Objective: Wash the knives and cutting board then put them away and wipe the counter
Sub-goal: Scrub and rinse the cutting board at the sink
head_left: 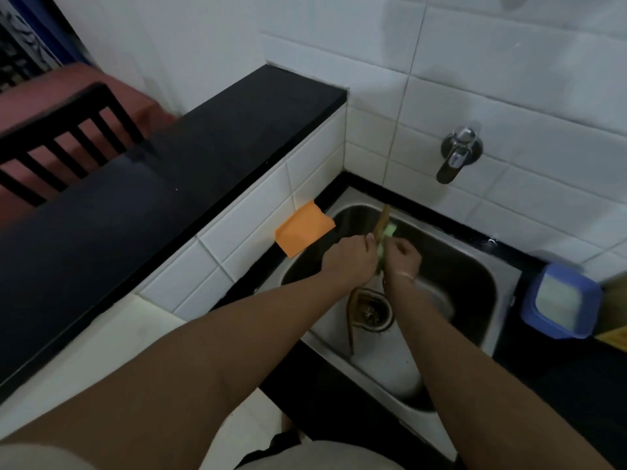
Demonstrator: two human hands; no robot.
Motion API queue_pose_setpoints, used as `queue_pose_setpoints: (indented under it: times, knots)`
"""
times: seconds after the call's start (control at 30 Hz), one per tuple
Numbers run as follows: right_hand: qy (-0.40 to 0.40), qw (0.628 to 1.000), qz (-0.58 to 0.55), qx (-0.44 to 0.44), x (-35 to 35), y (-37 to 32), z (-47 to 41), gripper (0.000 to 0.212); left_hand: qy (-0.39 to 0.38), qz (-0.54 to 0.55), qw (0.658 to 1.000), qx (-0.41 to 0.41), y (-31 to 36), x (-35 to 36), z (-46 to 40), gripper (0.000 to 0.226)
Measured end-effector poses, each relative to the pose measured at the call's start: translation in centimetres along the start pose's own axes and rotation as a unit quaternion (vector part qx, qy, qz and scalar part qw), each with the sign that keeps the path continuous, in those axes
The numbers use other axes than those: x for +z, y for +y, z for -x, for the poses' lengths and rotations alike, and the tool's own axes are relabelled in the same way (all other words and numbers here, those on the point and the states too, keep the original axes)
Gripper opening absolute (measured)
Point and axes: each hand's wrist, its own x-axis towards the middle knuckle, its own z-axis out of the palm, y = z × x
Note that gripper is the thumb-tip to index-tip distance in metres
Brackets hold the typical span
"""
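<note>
over the sink point(475, 279), left hand point(353, 257) grips an upright wooden cutting board point(382, 220); right hand point(403, 257) is curled tight around a green sponge point(389, 231) against it.

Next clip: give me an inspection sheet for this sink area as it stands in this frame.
Surface: black counter round a steel sink.
Job's things: cutting board held on edge over the sink; green sponge against it; orange cloth on the sink's left rim; no knife made out.
Clutter: blue tub right of the sink.
Hands: left hand grips the board; right hand grips the sponge.
Cables: nothing seen.
Surroundings: white tiled wall, tap, dark ledge, chair behind it.
</note>
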Motion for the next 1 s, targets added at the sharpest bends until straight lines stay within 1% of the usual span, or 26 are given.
queue_pose_setpoints:
  times: [0.03,0.1,0.13,0.17,0.23,0.27,0.33,0.4,0.43,0.5,0.53,0.57,0.6,0.63,0.67,0.7,0.8,0.87,0.93,1.0]
  knots:
    - [-0.01,0.999,0.018,0.03,-0.7,1.6,0.2,0.007,0.001,0.0,1.0,0.002,-0.1,-0.1,0.0,0.055]
    - [-0.01,0.991,0.033,0.131,-1.4,3.8,-0.3,0.014,-0.001,-0.002,1.0,0.002,0.0,0.0,0.2,0.056]
    - [-0.013,0.985,0.044,0.167,-1.4,4.0,-1.0,0.017,-0.005,-0.001,1.0,0.003,0.1,0.2,0.3,0.056]
    - [-0.022,0.982,0.067,0.175,-1.3,3.3,-1.7,0.02,-0.009,-0.001,1.0,0.004,0.3,0.3,0.4,0.055]
    - [-0.005,0.987,0.088,0.135,-0.5,0.6,-2.8,0.022,-0.01,-0.003,1.0,0.004,0.4,0.6,0.3,0.054]
    - [0.008,0.993,0.068,0.1,0.0,-0.7,-3.3,0.02,-0.007,-0.003,1.0,0.003,0.5,0.5,0.2,0.054]
    - [0.021,1.0,0.008,0.015,0.7,-2.9,-2.7,0.01,-0.003,-0.003,1.0,0.0,0.3,0.4,0.0,0.055]
    - [0.026,0.997,-0.04,-0.055,1.1,-2.8,-1.0,0.011,-0.003,-0.004,1.0,-0.003,0.1,0.3,0.1,0.055]
    - [0.021,0.996,-0.046,-0.068,1.0,-1.8,0.0,0.01,-0.003,-0.003,1.0,-0.004,0.1,0.3,0.2,0.055]
    - [0.018,0.998,-0.012,-0.059,0.4,1.4,0.8,0.011,-0.003,-0.002,1.0,-0.007,0.0,0.2,0.1,0.054]
    - [0.018,0.999,0.018,-0.023,0.0,2.9,0.7,0.016,-0.004,0.0,1.0,-0.009,-0.1,0.2,0.0,0.055]
    - [0.018,0.999,0.03,0.036,-0.2,3.7,0.0,0.019,-0.007,0.004,1.0,-0.011,-0.2,0.2,-0.1,0.055]
    - [0.013,0.995,0.037,0.092,-0.5,3.7,-0.7,0.018,-0.011,0.008,1.0,-0.012,-0.3,0.2,-0.2,0.056]
    - [-0.002,0.992,0.047,0.12,-0.6,3.0,-1.4,0.015,-0.016,0.012,1.0,-0.013,-0.3,0.2,-0.2,0.057]
    - [-0.014,0.992,0.055,0.117,-0.4,2.0,-2.2,0.015,-0.018,0.015,1.0,-0.013,-0.3,0.3,-0.2,0.057]
    - [-0.005,0.994,0.055,0.094,0.1,0.8,-3.0,0.013,-0.018,0.017,1.0,-0.013,-0.3,0.3,-0.2,0.057]
    - [0.034,0.999,-0.008,-0.019,1.1,-2.3,-3.3,0.016,-0.012,0.021,1.0,-0.013,-0.1,0.4,-0.3,0.056]
    - [0.031,0.996,-0.044,-0.07,1.4,-1.9,-1.0,0.008,-0.012,0.021,1.0,-0.011,-0.1,0.4,-0.3,0.056]
    - [0.017,0.997,-0.032,-0.069,0.9,1.3,0.8,0.005,-0.012,0.013,1.0,-0.008,-0.2,0.0,-0.3,0.057]
    - [0.014,1.0,0.015,-0.016,0.1,4.4,1.1,0.005,-0.013,-0.002,1.0,-0.008,-0.3,-0.2,-0.3,0.056]
